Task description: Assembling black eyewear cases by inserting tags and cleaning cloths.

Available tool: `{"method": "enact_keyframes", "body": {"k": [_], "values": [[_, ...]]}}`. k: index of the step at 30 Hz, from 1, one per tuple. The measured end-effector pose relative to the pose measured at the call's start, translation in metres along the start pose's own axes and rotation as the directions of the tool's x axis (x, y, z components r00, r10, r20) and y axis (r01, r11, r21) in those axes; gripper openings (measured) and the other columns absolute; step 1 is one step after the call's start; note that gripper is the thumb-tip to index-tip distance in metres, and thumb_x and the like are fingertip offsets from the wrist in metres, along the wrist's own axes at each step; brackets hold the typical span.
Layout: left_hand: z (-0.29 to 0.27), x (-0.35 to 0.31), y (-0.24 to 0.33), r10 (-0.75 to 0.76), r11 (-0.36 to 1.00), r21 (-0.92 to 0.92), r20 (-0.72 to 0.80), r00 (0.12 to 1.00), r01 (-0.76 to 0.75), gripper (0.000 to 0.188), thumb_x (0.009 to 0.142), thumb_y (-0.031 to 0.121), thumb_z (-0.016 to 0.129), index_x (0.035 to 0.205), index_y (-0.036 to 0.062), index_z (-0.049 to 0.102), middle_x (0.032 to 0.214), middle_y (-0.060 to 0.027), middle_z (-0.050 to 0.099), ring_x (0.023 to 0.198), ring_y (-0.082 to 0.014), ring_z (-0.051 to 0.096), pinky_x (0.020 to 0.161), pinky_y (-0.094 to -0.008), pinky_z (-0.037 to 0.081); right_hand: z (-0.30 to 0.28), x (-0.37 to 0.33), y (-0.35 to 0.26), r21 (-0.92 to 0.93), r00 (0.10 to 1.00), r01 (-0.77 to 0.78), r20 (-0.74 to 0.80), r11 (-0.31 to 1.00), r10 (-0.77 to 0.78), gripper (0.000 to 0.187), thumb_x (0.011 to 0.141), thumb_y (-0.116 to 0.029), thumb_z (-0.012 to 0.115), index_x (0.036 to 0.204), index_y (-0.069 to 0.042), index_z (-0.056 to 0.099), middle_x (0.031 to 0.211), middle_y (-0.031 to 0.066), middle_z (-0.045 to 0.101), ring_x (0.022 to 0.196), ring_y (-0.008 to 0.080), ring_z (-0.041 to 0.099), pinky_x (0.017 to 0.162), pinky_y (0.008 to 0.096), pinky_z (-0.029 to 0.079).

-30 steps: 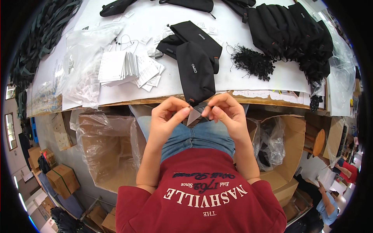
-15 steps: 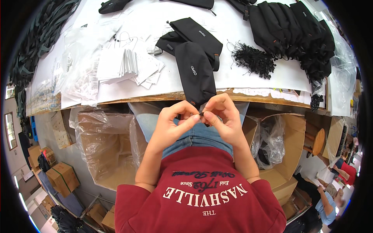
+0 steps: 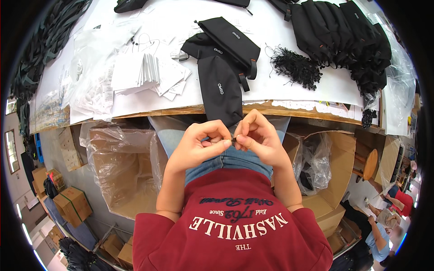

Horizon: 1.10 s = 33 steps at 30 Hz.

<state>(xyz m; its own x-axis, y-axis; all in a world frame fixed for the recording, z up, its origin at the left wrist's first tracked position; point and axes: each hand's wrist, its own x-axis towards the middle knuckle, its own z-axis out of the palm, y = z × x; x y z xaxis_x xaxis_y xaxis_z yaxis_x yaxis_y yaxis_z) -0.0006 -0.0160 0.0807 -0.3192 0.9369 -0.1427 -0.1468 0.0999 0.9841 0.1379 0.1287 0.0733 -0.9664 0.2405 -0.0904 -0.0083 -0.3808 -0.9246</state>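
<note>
Left hand [image 3: 199, 144] curled nearly closed, thumb and forefinger pinched on a thin black string [image 3: 222, 141]. Right hand [image 3: 258, 141] likewise curled, fingertips pinched on the other end of the same string, just beside the left. Both hands held together over the lap, in front of the table edge and just below the hanging end of a black pouch [image 3: 219, 90]. String itself very small; only a short dark piece visible between the two thumbs, the rest hidden by the fingers.

Pouch lying half on the white table [image 3: 280, 58], its lower end drooping over the wooden edge toward the hands. Two more black pouches [image 3: 228, 38] stacked just behind it, overlapping. To the left of these, a fanned stack of white paper tags [image 3: 142, 72], with clear plastic bags [image 3: 86, 77] spread beside them. To the right, a loose bundle of black strings [image 3: 291, 65], and beyond that a large heap of black bags [image 3: 343, 36] at the far right of the table.

Under the table, open cardboard boxes lined with clear plastic: one on the left [image 3: 122, 171], one on the right [image 3: 330, 171]. Red shirt and blue jeans filling the lower middle.
</note>
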Motion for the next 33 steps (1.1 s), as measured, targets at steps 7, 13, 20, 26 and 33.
{"method": "enact_keyframes", "body": {"k": [7, 13, 20, 26, 33], "values": [[-0.002, -0.001, 0.003, 0.006, 1.0, 0.015, -0.008, 1.0, -0.006, 0.007, 0.08, 0.005, 0.063, 0.077, 0.0035, 0.057, 0.053, 0.0078, 0.031, 0.05, -0.0017, 0.026, 0.048, -0.0217, 0.02, 0.009, 0.0, 0.002, -0.154, 0.994, 0.093, -0.035, 0.984, -0.099, 0.015, 0.089, 0.002, 0.056, 0.087, -0.005, 0.043, 0.08, 0.0065, 0.057, 0.07, 0.011, 0.055, 0.061, 0.0219, 0.045], [-0.003, 0.001, 0.009, -0.036, 0.994, 0.106, 0.032, 0.999, 0.032, 0.009, 0.079, 0.005, 0.063, 0.075, 0.0038, 0.055, 0.051, 0.0062, 0.027, 0.049, -0.0029, 0.023, 0.047, -0.0232, 0.02, 0.008, -0.001, -0.002, -0.396, 0.988, 0.143, 0.009, 0.907, -0.152, 0.017, 0.085, 0.007, 0.058, 0.085, -0.003, 0.043, 0.079, 0.0074, 0.056, 0.072, 0.0128, 0.056, 0.068, 0.0251, 0.047], [-0.012, 0.006, 0.012, -0.081, 0.993, 0.097, 0.16, 0.984, 0.066, 0.01, 0.08, 0.006, 0.063, 0.075, 0.0037, 0.054, 0.051, 0.0059, 0.027, 0.049, -0.003, 0.023, 0.047, -0.0237, 0.02, 0.009, -0.004, -0.007, -0.396, 0.996, 0.089, 0.026, 0.914, -0.086, 0.018, 0.085, 0.008, 0.057, 0.085, -0.003, 0.043, 0.08, 0.0067, 0.056, 0.074, 0.0128, 0.055, 0.071, 0.0253, 0.047], [-0.017, 0.011, 0.003, -0.138, 0.968, -0.158, 0.312, 0.94, 0.195, 0.012, 0.082, 0.008, 0.063, 0.075, 0.0035, 0.055, 0.054, 0.0086, 0.034, 0.051, -0.0013, 0.027, 0.048, -0.022, 0.022, 0.013, -0.002, -0.009, -0.27, 0.999, 0.033, 0.033, 0.962, -0.025, 0.02, 0.085, 0.007, 0.057, 0.086, -0.004, 0.041, 0.08, 0.0053, 0.054, 0.073, 0.0109, 0.054, 0.07, 0.0251, 0.047], [-0.02, 0.006, -0.001, -0.086, 0.986, -0.112, 0.265, 0.96, 0.12, 0.012, 0.083, 0.011, 0.065, 0.076, 0.0041, 0.057, 0.055, 0.0084, 0.036, 0.053, -0.0011, 0.029, 0.05, -0.0215, 0.023, 0.011, 0.0, -0.001, 0.075, 0.996, -0.069, 0.068, 0.995, 0.064, 0.021, 0.09, -0.002, 0.057, 0.088, -0.007, 0.037, 0.083, 0.0042, 0.054, 0.073, 0.0093, 0.053, 0.066, 0.0234, 0.046]]}}
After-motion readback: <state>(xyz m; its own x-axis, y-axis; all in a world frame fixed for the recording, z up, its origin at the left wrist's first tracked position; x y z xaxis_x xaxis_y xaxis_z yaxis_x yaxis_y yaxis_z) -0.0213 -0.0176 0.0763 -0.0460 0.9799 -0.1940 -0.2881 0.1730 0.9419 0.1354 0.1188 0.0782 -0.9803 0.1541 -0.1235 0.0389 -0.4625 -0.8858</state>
